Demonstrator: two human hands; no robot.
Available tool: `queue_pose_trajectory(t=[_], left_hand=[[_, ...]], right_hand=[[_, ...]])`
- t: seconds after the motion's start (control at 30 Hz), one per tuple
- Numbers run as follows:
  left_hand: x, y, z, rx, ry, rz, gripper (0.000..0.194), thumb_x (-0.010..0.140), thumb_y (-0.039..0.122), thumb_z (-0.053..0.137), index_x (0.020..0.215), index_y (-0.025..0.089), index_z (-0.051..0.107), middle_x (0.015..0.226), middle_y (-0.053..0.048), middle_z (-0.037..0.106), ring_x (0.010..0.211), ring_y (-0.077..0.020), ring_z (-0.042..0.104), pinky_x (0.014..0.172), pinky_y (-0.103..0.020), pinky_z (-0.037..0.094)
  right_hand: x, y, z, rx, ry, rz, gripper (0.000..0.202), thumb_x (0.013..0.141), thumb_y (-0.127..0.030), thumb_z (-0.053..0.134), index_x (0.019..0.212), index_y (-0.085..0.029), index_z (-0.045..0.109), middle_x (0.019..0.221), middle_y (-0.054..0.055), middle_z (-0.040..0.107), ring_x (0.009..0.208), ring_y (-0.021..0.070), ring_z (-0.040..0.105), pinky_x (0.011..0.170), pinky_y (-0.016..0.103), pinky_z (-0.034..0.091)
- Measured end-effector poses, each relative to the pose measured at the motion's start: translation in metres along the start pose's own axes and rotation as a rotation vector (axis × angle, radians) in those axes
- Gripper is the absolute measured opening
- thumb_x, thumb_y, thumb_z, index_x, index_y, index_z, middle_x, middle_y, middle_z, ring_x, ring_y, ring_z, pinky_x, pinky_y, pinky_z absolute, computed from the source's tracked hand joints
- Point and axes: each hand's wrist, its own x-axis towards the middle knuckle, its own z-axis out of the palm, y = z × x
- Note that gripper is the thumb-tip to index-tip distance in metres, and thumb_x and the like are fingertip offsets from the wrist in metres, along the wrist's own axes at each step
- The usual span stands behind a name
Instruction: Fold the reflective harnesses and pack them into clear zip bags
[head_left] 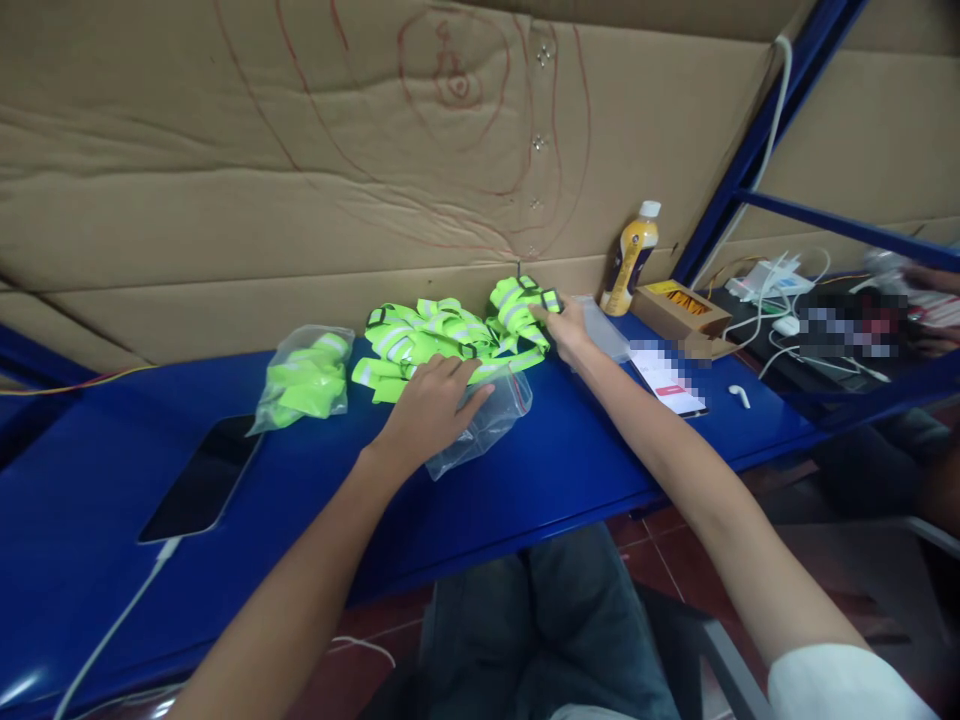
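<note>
Readable text: none | far right, bottle (631,262): label lettering too small | right, lit phone (679,390): screen text too small, partly pixelated | far right, carton (691,318): yellow label illegible | far, cardboard wall (337,230): red hand-drawn loops, no legible lettering

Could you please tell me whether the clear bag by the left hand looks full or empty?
Empty, as far as it shows: the blue tabletop is visible through the clear bag.
</note>
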Motion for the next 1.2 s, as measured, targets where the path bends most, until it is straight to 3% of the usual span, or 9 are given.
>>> queue_pose_trajectory(t=[0.2,0.33,0.47,0.53,0.63,0.8,0.9,1.07,1.2], left_hand=[[0.02,-0.002,-0.022,0.04,0.161,0.003,0.045,0.111,0.044,0.046,0.132,0.01,0.067,0.118,-0.019,0.073,0.117,-0.0363,0.064,0.107,-0.052,0.05],[0.059,-0.009,-0.045,-0.09,0.337,-0.094,0.046,0.106,0.04,0.054,0.143,0.014,0.058,0.132,-0.019,0.07,0.125,-0.0352,0.064,0.112,-0.053,0.05],[0.1,-0.012,-0.072,-0.092,0.535,-0.032,0.078,0.102,0.042,0.063,0.166,0.013,0.03,0.166,-0.022,0.042,0.154,-0.0386,0.041,0.127,-0.055,0.036],[0.113,-0.012,-0.081,-0.094,0.548,0.027,0.065,0.107,0.044,0.055,0.162,0.013,0.039,0.165,-0.017,0.044,0.154,-0.0362,0.041,0.126,-0.051,0.036],[0.12,-0.017,-0.084,-0.199,0.535,0.085,0.045,0.106,0.046,0.06,0.141,0.018,0.063,0.142,-0.009,0.066,0.134,-0.0291,0.06,0.115,-0.045,0.048],[0.119,-0.034,-0.074,-0.468,0.405,0.127,0.046,0.09,0.048,0.083,0.128,0.025,0.072,0.13,-0.007,0.077,0.121,-0.0315,0.069,0.104,-0.043,0.054],[0.121,-0.042,-0.067,-0.646,0.42,0.024,0.044,0.089,0.049,0.083,0.124,0.023,0.074,0.125,-0.01,0.079,0.116,-0.0298,0.072,0.098,-0.039,0.058],[0.127,-0.05,-0.06,-0.99,0.67,-0.253,0.044,0.086,0.055,0.085,0.111,0.02,0.074,0.102,-0.009,0.081,0.097,-0.0258,0.078,0.077,-0.032,0.065],[0.13,-0.045,-0.064,-1.163,0.688,-0.451,0.035,0.085,0.044,0.087,0.106,0.02,0.071,0.084,-0.005,0.078,0.075,-0.0219,0.078,0.061,-0.029,0.063]], right_hand=[[0.015,-0.066,-0.017,0.326,0.135,-0.296,0.028,0.089,-0.043,0.073,0.1,-0.021,0.059,0.106,0.008,0.074,0.098,0.0214,0.072,0.086,0.033,0.062],[0.022,-0.113,-0.013,0.345,0.027,-0.33,0.042,0.09,-0.06,0.076,0.1,-0.022,0.06,0.104,0.01,0.074,0.103,0.0248,0.072,0.085,0.036,0.065],[0.022,-0.139,-0.002,0.308,-0.139,-0.342,0.046,0.093,-0.063,0.072,0.097,-0.019,0.06,0.092,0.007,0.071,0.097,0.0243,0.074,0.079,0.036,0.065],[0.018,-0.145,-0.001,0.272,-0.229,-0.339,0.042,0.095,-0.06,0.071,0.094,-0.019,0.059,0.082,0.005,0.068,0.082,0.0223,0.073,0.07,0.036,0.065],[0.012,-0.147,-0.01,0.216,-0.328,-0.338,0.043,0.093,-0.061,0.073,0.086,-0.021,0.059,0.07,0.002,0.064,0.063,0.019,0.066,0.058,0.036,0.063],[0.019,-0.139,-0.028,0.135,-0.272,-0.441,0.045,0.085,-0.061,0.082,0.083,-0.021,0.061,0.074,0.001,0.065,0.067,0.0191,0.065,0.065,0.04,0.066],[0.04,-0.125,-0.03,0.049,-0.138,-0.507,0.043,0.089,-0.06,0.078,0.083,-0.021,0.061,0.078,0.003,0.066,0.081,0.0234,0.07,0.08,0.046,0.067],[0.059,-0.118,-0.035,-0.08,0.185,-0.625,0.04,0.093,-0.057,0.074,0.108,-0.022,0.064,0.111,0.012,0.073,0.117,0.0318,0.07,0.101,0.053,0.061],[0.029,-0.14,-0.031,-0.288,0.087,-0.781,0.047,0.093,-0.063,0.072,0.123,-0.028,0.065,0.133,0.013,0.07,0.133,0.0346,0.063,0.113,0.059,0.053]])
